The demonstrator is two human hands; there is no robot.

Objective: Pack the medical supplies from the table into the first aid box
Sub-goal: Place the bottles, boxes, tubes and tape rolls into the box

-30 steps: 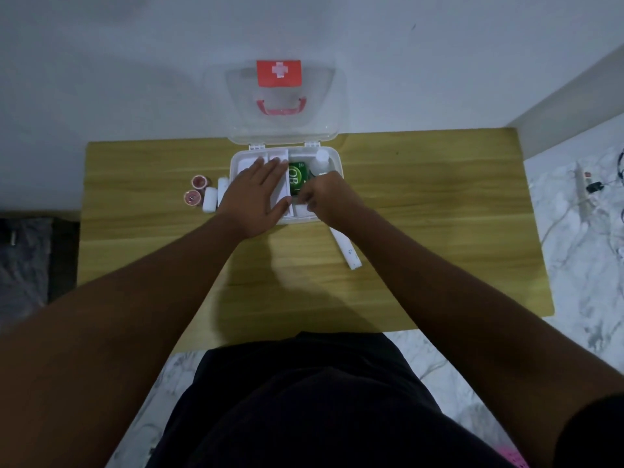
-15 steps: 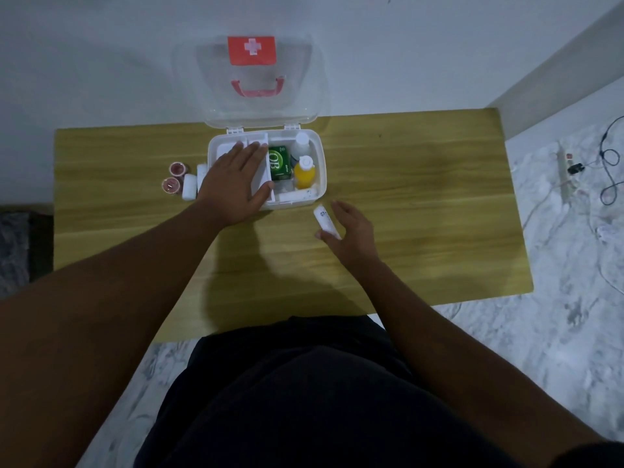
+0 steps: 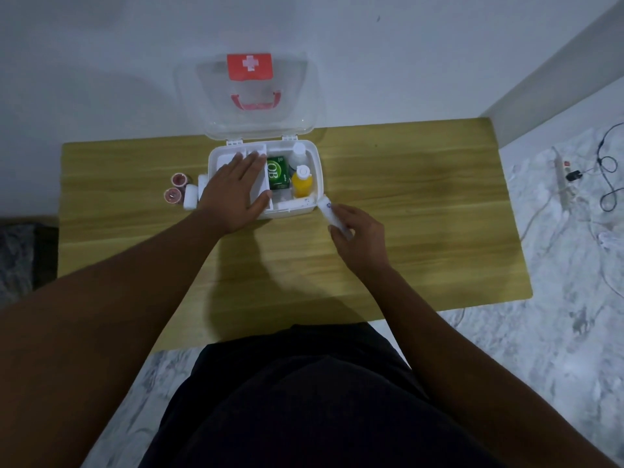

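Note:
The white first aid box (image 3: 315,170) stands open at the back of the wooden table (image 3: 422,204), its clear lid (image 3: 250,96) with a red cross leaning on the wall. Inside are a green carton (image 3: 277,172), an orange bottle (image 3: 301,182) and a clear bottle (image 3: 297,153). My left hand (image 3: 236,194) lies flat on the box's white left tray, fingers spread. My right hand (image 3: 359,236) grips a white tube (image 3: 328,211) just off the box's front right corner, the tube tilted toward the box.
Two pink-topped rolls (image 3: 175,188) and a white roll (image 3: 190,196) lie left of the box. The wall runs right behind the table. A power strip with cables (image 3: 567,177) lies on the marble floor to the right.
My right hand left the box, reached down to the white tube on the table, took hold of it and raised it toward the box's corner. My left hand stayed on the tray.

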